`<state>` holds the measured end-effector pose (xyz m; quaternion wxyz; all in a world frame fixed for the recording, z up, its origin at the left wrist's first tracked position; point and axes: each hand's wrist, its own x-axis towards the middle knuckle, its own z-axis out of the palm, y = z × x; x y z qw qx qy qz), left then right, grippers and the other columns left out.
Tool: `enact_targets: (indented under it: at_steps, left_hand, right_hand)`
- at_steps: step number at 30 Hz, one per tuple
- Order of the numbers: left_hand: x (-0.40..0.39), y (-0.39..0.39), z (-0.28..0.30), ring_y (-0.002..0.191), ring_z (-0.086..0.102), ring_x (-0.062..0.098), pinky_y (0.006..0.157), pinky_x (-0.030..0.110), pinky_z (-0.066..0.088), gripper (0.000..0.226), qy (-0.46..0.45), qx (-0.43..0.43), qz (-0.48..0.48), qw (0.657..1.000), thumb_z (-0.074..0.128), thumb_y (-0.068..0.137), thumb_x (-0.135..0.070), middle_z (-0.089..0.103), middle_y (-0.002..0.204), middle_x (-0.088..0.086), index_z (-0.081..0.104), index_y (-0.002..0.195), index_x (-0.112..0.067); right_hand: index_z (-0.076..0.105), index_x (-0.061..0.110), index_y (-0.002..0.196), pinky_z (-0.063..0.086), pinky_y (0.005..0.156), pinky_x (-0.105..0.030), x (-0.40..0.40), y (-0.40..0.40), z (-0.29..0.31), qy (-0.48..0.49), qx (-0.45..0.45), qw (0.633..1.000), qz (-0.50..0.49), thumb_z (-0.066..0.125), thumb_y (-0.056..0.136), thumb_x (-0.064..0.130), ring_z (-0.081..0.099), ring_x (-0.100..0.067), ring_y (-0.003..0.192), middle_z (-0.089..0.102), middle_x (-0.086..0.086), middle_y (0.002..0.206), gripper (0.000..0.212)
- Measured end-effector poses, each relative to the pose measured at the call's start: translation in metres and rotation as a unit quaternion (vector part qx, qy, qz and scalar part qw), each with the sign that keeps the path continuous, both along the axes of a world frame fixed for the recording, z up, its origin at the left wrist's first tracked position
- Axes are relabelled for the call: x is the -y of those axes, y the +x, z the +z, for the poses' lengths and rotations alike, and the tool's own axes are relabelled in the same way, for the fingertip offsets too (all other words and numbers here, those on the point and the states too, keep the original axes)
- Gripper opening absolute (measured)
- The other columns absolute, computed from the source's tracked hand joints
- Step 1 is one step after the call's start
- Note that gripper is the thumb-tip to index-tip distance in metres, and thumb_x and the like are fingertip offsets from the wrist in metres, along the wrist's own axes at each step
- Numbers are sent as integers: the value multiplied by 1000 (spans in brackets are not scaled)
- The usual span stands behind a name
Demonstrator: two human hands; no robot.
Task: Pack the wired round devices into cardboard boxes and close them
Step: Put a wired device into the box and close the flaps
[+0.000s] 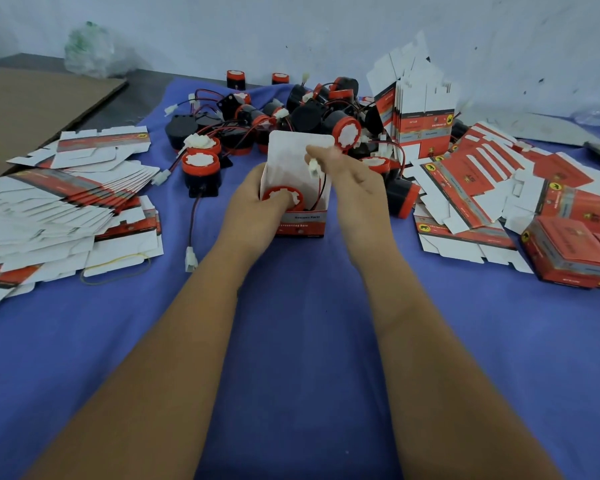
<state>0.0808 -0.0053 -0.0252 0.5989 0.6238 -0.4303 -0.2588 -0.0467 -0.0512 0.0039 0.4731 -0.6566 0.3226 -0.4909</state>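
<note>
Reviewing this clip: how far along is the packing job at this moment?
Early on. Done: a few closed boxes sit at far right. In hand: the left hand holds an open box with one device inside, while the right hand pinches its white connector above the opening. Left: a pile of loose devices and stacks of flat boxes.

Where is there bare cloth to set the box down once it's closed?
Bare blue cloth lies in front of the open box, around the forearms, between the flat cartons on the left and the closed boxes on the right. Behind the box, the pile of devices crowds everything.
</note>
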Motion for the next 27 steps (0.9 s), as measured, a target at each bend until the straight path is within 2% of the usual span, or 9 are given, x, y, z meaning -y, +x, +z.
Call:
enact_targets:
  at_steps: [4,8,11,13,16,19,22,25,27]
  left_hand:
    - [-1,0,-1,95,65,5,73,21,51,36,-3,-7,-1,1000,61,88,-13,69,107,-11,58,119,-29]
    - [0,0,-1,90,66,2,72,21,51,37,-5,-4,3,1000,64,85,-14,69,103,-13,59,118,-31]
    - [2,0,-3,93,65,2,75,23,51,37,-1,4,9,1000,64,86,-17,68,104,-15,56,117,-35]
    - [3,0,-5,97,62,0,77,22,49,38,-1,24,13,1000,62,88,-20,65,106,-19,50,119,-39]
    - [4,0,-7,101,61,1,83,26,51,41,-1,58,17,998,60,91,-23,61,106,-23,47,127,-38]
    - [5,1,-8,105,61,9,92,36,53,44,4,71,17,997,60,90,-26,60,108,-21,46,131,-36]
    - [5,0,-8,103,61,6,90,35,54,53,8,69,16,997,59,82,-36,60,107,-22,46,134,-35]
    - [5,1,-9,100,60,0,88,32,53,53,4,73,18,997,59,83,-35,59,103,-26,45,135,-34]
    - [5,1,-9,98,60,0,88,34,53,45,0,76,18,997,60,89,-29,59,101,-27,45,131,-38]
  right_hand:
    - [72,15,109,46,103,-35,6,2,-7,-69,-60,994,-67,66,92,13,57,-17,118,67,-4,117,18]
    - [72,17,108,47,101,-32,7,1,-9,-94,-86,986,-106,66,89,7,59,-12,112,68,-1,112,22]
    - [70,23,111,30,108,-21,9,1,-13,-167,-198,957,-133,64,88,7,51,-15,116,66,3,110,28]
    - [67,24,120,17,102,-11,10,-1,-14,-201,-249,937,-143,65,87,7,47,-17,119,63,1,113,37]
    - [68,8,120,29,104,-27,11,-3,-13,-232,-235,933,-141,66,84,0,48,-26,118,65,-8,111,36]
    - [72,2,108,34,92,-21,14,-4,-14,-259,-249,921,-149,69,83,0,48,-27,108,59,-12,107,26]
    - [75,-1,91,41,84,-17,16,-5,-14,-250,-223,932,-141,71,81,-2,47,-21,100,48,-8,106,11]
    - [74,1,100,37,83,-2,14,-7,-11,-240,-200,945,-100,67,80,-8,44,-5,94,47,-1,106,22]
    - [70,4,110,37,89,-2,10,-5,-10,-237,-176,952,-74,61,79,-14,49,-4,97,52,2,106,37]
